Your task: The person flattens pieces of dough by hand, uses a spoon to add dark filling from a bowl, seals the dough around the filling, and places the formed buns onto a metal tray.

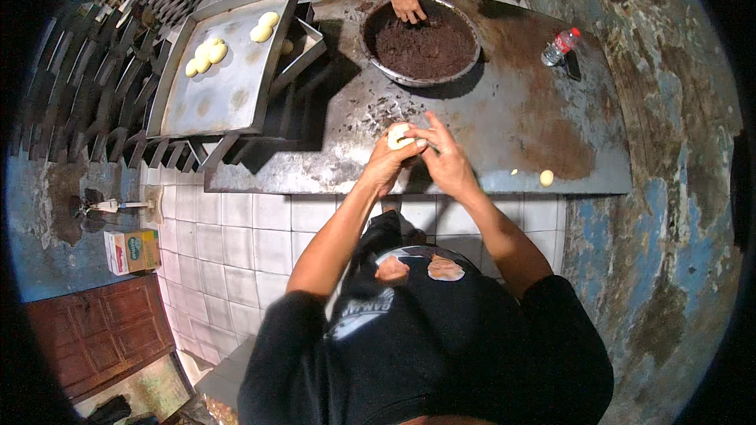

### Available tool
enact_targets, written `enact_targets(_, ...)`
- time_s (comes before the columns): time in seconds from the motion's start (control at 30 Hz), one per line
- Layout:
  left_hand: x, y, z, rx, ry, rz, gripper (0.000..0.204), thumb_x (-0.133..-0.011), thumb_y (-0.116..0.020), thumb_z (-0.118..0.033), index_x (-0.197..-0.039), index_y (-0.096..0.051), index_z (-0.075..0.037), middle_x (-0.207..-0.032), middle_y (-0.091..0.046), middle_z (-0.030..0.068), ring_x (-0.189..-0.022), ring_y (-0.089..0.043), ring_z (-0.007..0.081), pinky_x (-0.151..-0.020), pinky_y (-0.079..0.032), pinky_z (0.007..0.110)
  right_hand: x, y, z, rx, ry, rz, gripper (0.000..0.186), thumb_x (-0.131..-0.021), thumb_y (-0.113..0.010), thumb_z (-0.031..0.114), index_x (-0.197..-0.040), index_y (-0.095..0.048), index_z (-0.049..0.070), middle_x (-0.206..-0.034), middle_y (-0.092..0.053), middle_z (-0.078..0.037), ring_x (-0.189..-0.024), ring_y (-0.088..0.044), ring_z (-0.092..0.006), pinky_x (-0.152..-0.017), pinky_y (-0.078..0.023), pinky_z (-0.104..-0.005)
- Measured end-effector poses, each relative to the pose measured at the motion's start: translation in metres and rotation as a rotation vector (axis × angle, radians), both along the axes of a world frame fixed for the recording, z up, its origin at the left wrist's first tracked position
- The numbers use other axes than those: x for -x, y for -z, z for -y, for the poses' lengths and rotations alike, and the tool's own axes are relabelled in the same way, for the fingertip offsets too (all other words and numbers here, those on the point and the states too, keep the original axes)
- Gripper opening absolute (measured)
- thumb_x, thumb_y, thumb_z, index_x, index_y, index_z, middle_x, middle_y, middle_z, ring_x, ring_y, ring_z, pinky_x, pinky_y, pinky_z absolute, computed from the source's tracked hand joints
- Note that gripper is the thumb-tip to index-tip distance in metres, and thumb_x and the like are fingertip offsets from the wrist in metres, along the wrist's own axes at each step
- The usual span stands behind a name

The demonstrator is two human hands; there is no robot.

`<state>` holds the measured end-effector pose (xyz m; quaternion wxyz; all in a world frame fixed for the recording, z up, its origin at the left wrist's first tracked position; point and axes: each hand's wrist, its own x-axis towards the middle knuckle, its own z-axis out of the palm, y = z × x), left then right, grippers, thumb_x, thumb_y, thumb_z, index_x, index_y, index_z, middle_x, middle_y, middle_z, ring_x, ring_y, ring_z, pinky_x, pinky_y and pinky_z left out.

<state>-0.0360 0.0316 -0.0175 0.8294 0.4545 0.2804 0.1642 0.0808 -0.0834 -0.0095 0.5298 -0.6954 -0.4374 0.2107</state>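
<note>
My left hand [386,164] is closed around a small pale piece of dough [398,137], held up above the near part of the metal table. Beside it, my right hand [447,161] has its fingers spread, one raised, and others reach to the dough's right edge. A wide metal bowl [421,81] of dark brown crumbly filling [417,47] stands beyond my hands. Another person's hand [405,1] dips into that filling from the far side. Toward the right, a small dough ball [546,178] lies near the table's front edge, with a tiny scrap beside it.
A tilted metal tray [228,102] with several dough balls [206,57] rests at the left on other trays. Dark crumbs [390,109] are scattered between bowl and hands. A red-capped bottle [560,46] and a dark phone [572,68] lie at the right. A wall borders the right side.
</note>
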Motion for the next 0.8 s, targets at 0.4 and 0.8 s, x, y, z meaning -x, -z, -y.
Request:
enact_targets(0.4,0.016,-0.057,0.05,-0.857,0.244,-0.177,0.039,-0.094,-0.069,-0.025,-0.12,-0.068,0.005,-0.127,-0.068,0.0176,-0.111,-0.066,0.021,-0.092,-0.051,0.033,-0.004,-0.037,0.047,-0.024,0.018,-0.445,0.061,-0.089,-0.07,0.003,-0.143,-0.04,0.002,-0.102,-0.072,-0.009,-0.096,-0.068,-0.018,-0.093,-0.052,-0.0319)
enact_targets(0.8,0.091,-0.075,0.034,-0.81,0.085,-0.186,0.078,-0.092,-0.07,-0.025,-0.156,-0.032,-0.003,-0.101,-0.067,0.0097,-0.083,-0.06,0.0133,-0.072,-0.051,0.028,0.025,-0.065,-0.001,0.037,-0.529,-0.327,0.066,-0.087,-0.069,-0.001,-0.145,-0.038,0.0,-0.104,-0.071,-0.012,-0.099,-0.069,-0.0204,-0.083,-0.057,-0.0328)
